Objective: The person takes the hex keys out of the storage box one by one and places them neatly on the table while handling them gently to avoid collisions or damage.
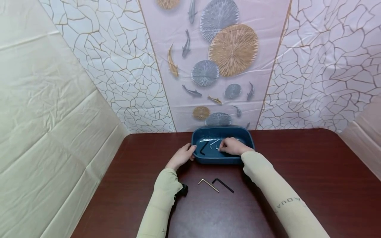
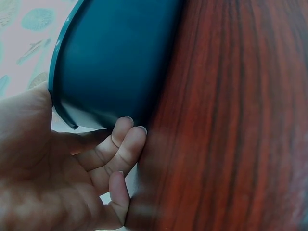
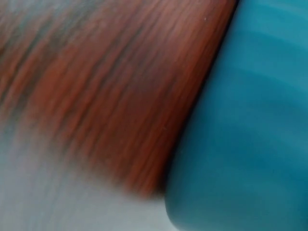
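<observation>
A blue plastic tray (image 1: 218, 161) stands at the table's back edge. My left hand (image 1: 182, 156) grips its left end, the thumb over the rim; in the left wrist view the fingertips touch the tray's outer wall (image 2: 110, 62). Reaching over the right side, my right hand (image 1: 233, 146) has its fingertips down inside, pinching a small silver hex key (image 1: 217, 149) that they partly hide. Left of it lie another silver hex key (image 1: 213, 143) and a black hex key (image 1: 204, 147). The right wrist view shows only blurred tray wall (image 3: 245, 120) and table, no hand.
In front of the tray, a bronze-coloured hex key (image 1: 210, 185) and a larger black hex key (image 1: 225, 185) lie side by side on the dark red wooden table (image 1: 297, 165). A patterned cloth (image 1: 205, 96) hangs right behind the tray. A black object (image 1: 185, 190) shows by the left sleeve.
</observation>
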{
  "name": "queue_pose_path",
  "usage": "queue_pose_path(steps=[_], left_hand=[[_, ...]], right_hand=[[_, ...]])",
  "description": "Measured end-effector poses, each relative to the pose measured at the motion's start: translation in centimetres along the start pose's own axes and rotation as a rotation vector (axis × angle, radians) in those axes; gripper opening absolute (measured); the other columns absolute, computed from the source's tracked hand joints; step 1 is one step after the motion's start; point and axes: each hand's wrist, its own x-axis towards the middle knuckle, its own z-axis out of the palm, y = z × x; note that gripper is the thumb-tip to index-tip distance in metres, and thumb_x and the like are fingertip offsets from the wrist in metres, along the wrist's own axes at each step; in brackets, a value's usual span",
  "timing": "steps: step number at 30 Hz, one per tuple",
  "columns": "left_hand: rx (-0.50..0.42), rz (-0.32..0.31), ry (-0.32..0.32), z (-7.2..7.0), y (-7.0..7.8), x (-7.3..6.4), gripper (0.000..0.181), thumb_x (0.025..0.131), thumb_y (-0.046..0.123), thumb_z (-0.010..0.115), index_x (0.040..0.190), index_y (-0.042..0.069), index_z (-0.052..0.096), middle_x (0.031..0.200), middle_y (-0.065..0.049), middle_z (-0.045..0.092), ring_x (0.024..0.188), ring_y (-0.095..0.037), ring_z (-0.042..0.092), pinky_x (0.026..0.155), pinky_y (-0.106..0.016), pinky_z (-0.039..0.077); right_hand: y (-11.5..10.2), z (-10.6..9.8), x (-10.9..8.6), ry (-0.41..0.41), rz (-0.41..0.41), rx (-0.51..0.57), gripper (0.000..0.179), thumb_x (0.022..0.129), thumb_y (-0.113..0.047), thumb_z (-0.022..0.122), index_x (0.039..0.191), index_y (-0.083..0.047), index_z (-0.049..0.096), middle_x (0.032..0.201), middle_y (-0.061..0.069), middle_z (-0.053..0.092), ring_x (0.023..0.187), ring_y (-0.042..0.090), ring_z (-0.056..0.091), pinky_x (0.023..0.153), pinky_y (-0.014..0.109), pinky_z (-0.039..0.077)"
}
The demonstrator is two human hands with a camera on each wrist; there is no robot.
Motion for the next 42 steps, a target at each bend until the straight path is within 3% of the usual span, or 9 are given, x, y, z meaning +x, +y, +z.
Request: queue_pose_path(steps=[12, 27, 37, 42], left_hand=[[-0.011, -0.015, -0.003, 0.2, -0.3, -0.2, 0.047, 0.108, 0.043, 0.042, 0.133, 0.007, 0.056, 0.09, -0.009, 0.065, 0.083, -0.022, 0.063, 0.097, -0.048, 0.044], [0.0, -0.007, -0.015, 0.1, -0.2, -0.4, 0.044, 0.108, 0.044, 0.042, 0.128, 0.008, 0.058, 0.09, -0.008, 0.065, 0.083, -0.021, 0.063, 0.096, -0.047, 0.045], [-0.004, -0.01, -0.016, 0.0, 0.1, -0.5, 0.044, 0.108, 0.042, 0.04, 0.13, 0.007, 0.056, 0.091, -0.01, 0.065, 0.084, -0.023, 0.062, 0.097, -0.048, 0.044], [-0.007, -0.006, -0.009, -0.1, 0.1, -0.3, 0.044, 0.108, 0.043, 0.041, 0.128, 0.006, 0.057, 0.091, -0.009, 0.064, 0.084, -0.023, 0.062, 0.097, -0.048, 0.044]], right_hand=[[-0.8, 0.2, -0.4, -0.012, -0.019, -0.051, 0.014, 0.101, -0.013, 0.061, 0.09, -0.008, 0.068, 0.08, 0.001, 0.061, 0.071, 0.014, 0.054, 0.08, 0.038, 0.048], [-1.2, 0.8, -0.4, 0.021, -0.064, -0.11, 0.016, 0.103, -0.01, 0.055, 0.097, -0.006, 0.069, 0.098, 0.005, 0.07, 0.086, 0.018, 0.065, 0.082, 0.04, 0.052], [-1.4, -0.2, -1.2, 0.06, -0.077, -0.123, 0.016, 0.103, -0.007, 0.053, 0.099, -0.001, 0.068, 0.098, 0.01, 0.069, 0.09, 0.024, 0.066, 0.084, 0.043, 0.053], [-1.1, -0.5, -1.3, 0.074, -0.084, -0.138, 0.014, 0.102, -0.007, 0.054, 0.098, -0.001, 0.066, 0.092, 0.008, 0.066, 0.083, 0.021, 0.063, 0.081, 0.041, 0.052]])
